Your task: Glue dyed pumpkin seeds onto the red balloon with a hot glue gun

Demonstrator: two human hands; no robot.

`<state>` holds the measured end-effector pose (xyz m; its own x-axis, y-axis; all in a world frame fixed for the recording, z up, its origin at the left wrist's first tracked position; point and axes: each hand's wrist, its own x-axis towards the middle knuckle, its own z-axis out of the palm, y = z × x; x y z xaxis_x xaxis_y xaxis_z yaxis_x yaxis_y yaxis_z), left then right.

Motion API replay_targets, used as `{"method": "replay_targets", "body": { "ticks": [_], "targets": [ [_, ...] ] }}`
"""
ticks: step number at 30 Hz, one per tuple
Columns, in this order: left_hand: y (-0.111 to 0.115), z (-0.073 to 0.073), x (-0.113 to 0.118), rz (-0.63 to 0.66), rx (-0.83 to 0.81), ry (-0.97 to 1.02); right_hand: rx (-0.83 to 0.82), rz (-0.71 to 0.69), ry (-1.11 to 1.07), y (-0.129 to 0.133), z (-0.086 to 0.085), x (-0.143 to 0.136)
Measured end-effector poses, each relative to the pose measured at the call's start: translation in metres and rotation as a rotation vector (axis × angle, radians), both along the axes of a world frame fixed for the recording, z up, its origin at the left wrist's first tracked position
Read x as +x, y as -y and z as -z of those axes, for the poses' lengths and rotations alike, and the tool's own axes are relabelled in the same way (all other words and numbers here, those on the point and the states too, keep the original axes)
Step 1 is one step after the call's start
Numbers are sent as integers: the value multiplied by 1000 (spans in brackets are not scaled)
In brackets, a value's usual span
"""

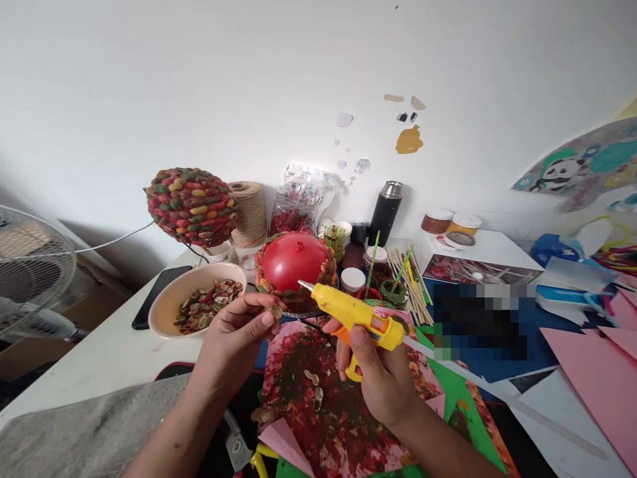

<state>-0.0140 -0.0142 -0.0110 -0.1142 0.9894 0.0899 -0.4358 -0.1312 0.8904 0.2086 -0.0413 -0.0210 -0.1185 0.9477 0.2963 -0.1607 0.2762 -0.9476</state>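
Observation:
My right hand (375,372) grips a yellow hot glue gun (353,312), its metal nozzle pointing left and a long clear glue stick (462,368) trailing from the back. Between thumb and fingertips my left hand (236,338) pinches a small peanut shell piece (277,311). Just behind both hands sits a red balloon (294,259), ringed around its lower part by painted peanut shells. Two loose peanut shells (317,398) lie on the paint-splattered paper (343,425) below. To the left of the balloon, an oval bowl (162,318) holds many painted shells.
A ball covered in coloured shells (192,207) stands back left, near a twine spool (249,212). Behind are a black thermos (385,212), paint jars (352,280) and wooden sticks (411,285). A phone (159,299), pliers (239,451), a grey cloth (94,431) and a fan (30,272) surround the work.

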Motion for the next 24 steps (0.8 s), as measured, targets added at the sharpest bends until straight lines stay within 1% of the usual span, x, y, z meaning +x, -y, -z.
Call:
{"method": "replay_targets", "body": {
  "ticks": [4, 7, 14, 20, 24],
  "targets": [
    [2, 3, 1, -102, -16, -47, -53, -41, 57, 1, 0, -1],
    [3, 3, 2, -152, -22, -68, -55, -64, 118, 2, 0, -2],
    [3, 3, 2, -169, 26, -101, 12, -87, 190, 1, 0, -5],
    [2, 6, 2, -178, 43, -94, 35, -38, 273, -1, 9, -4],
    [1, 7, 2, -190, 49, -91, 66, -20, 296, -1, 10, -4]
  ]
}}
